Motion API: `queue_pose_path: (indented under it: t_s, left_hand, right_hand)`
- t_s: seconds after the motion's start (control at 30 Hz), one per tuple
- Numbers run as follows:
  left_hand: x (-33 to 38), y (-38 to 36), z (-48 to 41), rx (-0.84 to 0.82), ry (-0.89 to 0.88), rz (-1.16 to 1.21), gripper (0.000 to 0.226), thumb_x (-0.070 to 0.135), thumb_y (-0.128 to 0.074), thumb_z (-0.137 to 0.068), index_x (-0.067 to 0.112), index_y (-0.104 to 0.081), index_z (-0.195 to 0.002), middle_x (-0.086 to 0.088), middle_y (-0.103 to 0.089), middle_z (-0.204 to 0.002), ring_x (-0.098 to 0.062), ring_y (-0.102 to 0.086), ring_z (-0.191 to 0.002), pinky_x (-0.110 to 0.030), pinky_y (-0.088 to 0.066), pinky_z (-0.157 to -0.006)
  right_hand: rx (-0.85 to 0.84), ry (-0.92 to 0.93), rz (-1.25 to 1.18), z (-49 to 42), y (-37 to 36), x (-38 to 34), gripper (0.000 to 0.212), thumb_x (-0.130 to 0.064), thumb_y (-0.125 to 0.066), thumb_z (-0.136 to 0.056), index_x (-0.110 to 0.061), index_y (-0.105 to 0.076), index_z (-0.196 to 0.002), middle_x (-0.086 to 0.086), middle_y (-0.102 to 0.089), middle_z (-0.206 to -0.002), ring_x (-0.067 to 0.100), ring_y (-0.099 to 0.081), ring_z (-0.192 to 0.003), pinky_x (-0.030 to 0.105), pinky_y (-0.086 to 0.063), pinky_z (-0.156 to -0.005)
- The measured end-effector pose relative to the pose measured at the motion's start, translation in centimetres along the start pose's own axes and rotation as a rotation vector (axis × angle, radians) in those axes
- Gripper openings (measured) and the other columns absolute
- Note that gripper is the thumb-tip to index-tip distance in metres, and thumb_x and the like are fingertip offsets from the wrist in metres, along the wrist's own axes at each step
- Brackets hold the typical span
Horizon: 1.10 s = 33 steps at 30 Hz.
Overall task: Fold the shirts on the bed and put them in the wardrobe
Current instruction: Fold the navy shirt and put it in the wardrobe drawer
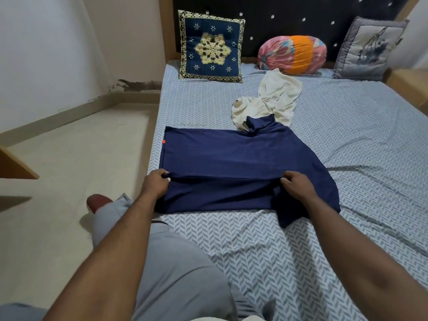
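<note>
A navy blue shirt (222, 156) lies spread flat across the bed (347, 140), its near edge folded over itself. My left hand (155, 184) pinches the fold at the shirt's left side. My right hand (297, 186) grips the same fold near the right side, beside a sleeve that trails toward the bed's front. A crumpled cream shirt (273, 100) lies just beyond the navy one, partly under its collar. No wardrobe is in view.
A blue patterned cushion (210, 46), a pink-and-orange bolster (293, 54) and a grey cushion (368, 49) lean on the dark headboard. Bare floor (69, 170) runs along the bed's left side. A wooden corner (16, 165) juts in at far left. My knee rests on the bed edge.
</note>
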State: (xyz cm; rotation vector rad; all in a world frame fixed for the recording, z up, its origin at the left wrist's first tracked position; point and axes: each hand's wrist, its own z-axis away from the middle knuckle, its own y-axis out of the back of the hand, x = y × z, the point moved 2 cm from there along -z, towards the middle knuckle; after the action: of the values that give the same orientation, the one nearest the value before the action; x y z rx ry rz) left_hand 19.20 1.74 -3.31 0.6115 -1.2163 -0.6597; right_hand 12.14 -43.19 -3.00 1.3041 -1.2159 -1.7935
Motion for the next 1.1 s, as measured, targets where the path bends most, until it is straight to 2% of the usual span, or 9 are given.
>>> queue_pose_path:
  t_s: [0.27,0.33,0.43,0.53,0.63,0.77,0.93,1.0,1.1]
  left_hand:
    - [0.9,-0.8,-2.8,0.077,0.227,-0.192,0.032,0.027,-0.053,-0.093,0.014,-0.062,-0.121,-0.019,-0.060,-0.124,-0.040,-0.058,-0.110,-0.040,-0.047,-0.088]
    - [0.9,-1.0,-2.3,0.156,0.207,-0.313,0.033,0.024,-0.052,-0.093,0.008,-0.057,-0.122,-0.020,-0.057,-0.125,-0.041,-0.055,-0.110,-0.043,-0.045,-0.090]
    - [2.4,-2.6,-1.5,0.281,0.014,-0.418,0.043,0.024,-0.059,-0.089,0.003,-0.048,-0.125,-0.022,-0.050,-0.123,-0.042,-0.051,-0.109,-0.048,-0.043,-0.089]
    - [5.6,-5.9,-0.2,0.143,-0.308,-0.391,0.055,0.034,-0.065,-0.085,0.010,-0.050,-0.131,-0.019,-0.050,-0.119,-0.039,-0.050,-0.106,-0.046,-0.044,-0.089]
    - [8.5,-9.7,1.5,-0.095,-0.454,-0.521,0.064,0.056,-0.056,-0.086,0.026,-0.043,-0.142,-0.010,-0.045,-0.133,-0.031,-0.043,-0.120,-0.043,-0.039,-0.098]
    - [8.9,-12.2,2.1,-0.302,-0.325,-0.655,0.081,0.069,-0.043,-0.088,0.036,-0.010,-0.154,-0.006,-0.004,-0.162,-0.034,-0.002,-0.148,-0.064,-0.008,-0.113]
    - [8.8,-11.8,2.1,-0.356,-0.220,-0.651,0.088,0.078,-0.037,-0.084,0.042,0.005,-0.153,-0.001,0.013,-0.163,-0.037,0.016,-0.147,-0.075,0.000,-0.106]
    - [8.7,-11.7,2.1,-0.365,-0.200,-0.648,0.090,0.080,-0.035,-0.083,0.042,0.008,-0.152,-0.001,0.017,-0.162,-0.037,0.018,-0.146,-0.076,0.000,-0.105]
    - [8.3,-11.8,2.0,-0.353,-0.184,-0.642,0.095,0.085,-0.033,-0.079,0.042,0.012,-0.151,0.000,0.021,-0.161,-0.037,0.020,-0.146,-0.076,0.002,-0.106]
  right_hand:
    - [-0.070,-0.026,0.036,-4.0,-1.1,-1.2,0.019,-0.029,-0.055,-0.085,-0.022,-0.052,-0.068,-0.001,-0.062,-0.083,0.028,-0.062,-0.088,0.033,-0.046,-0.070]
    - [-0.144,-0.027,-0.021,-4.4,-1.5,-1.3,0.012,-0.035,-0.063,-0.084,-0.025,-0.063,-0.090,-0.001,-0.066,-0.097,0.025,-0.063,-0.098,0.038,-0.050,-0.083]
    - [-0.141,-0.029,-0.180,-4.0,-1.0,-1.3,0.061,-0.052,-0.075,-0.071,-0.028,-0.054,-0.122,-0.002,-0.059,-0.111,0.019,-0.055,-0.106,0.040,-0.048,-0.094]
    - [0.002,0.116,-0.048,-1.2,0.0,-1.9,0.056,-0.066,-0.077,-0.057,-0.031,-0.048,-0.089,-0.010,-0.054,-0.089,0.015,-0.053,-0.087,0.037,-0.048,-0.074]
    - [-0.236,0.103,0.174,2.0,-0.9,-1.5,0.067,-0.075,-0.070,-0.050,-0.029,-0.041,-0.089,-0.012,-0.055,-0.086,0.015,-0.057,-0.077,0.037,-0.051,-0.068]
    - [-0.433,0.068,0.200,2.0,-1.5,-0.6,0.044,-0.033,-0.072,-0.069,-0.019,-0.038,-0.094,0.000,-0.055,-0.090,0.026,-0.056,-0.081,0.036,-0.044,-0.065]
    - [-0.655,-0.016,0.127,-2.3,2.8,-2.1,0.016,-0.006,-0.067,-0.076,-0.013,-0.062,-0.090,0.006,-0.064,-0.079,0.024,-0.063,-0.070,0.027,-0.050,-0.052]
    - [-0.361,-0.033,0.019,-6.0,5.3,-1.6,0.010,-0.004,-0.065,-0.080,-0.013,-0.064,-0.084,0.011,-0.066,-0.082,0.026,-0.065,-0.081,0.029,-0.051,-0.064]
    - [0.356,-0.195,-0.210,-9.3,10.0,-0.1,0.025,-0.015,-0.061,-0.082,-0.012,-0.057,-0.106,0.013,-0.066,-0.102,0.028,-0.061,-0.094,0.036,-0.046,-0.081]
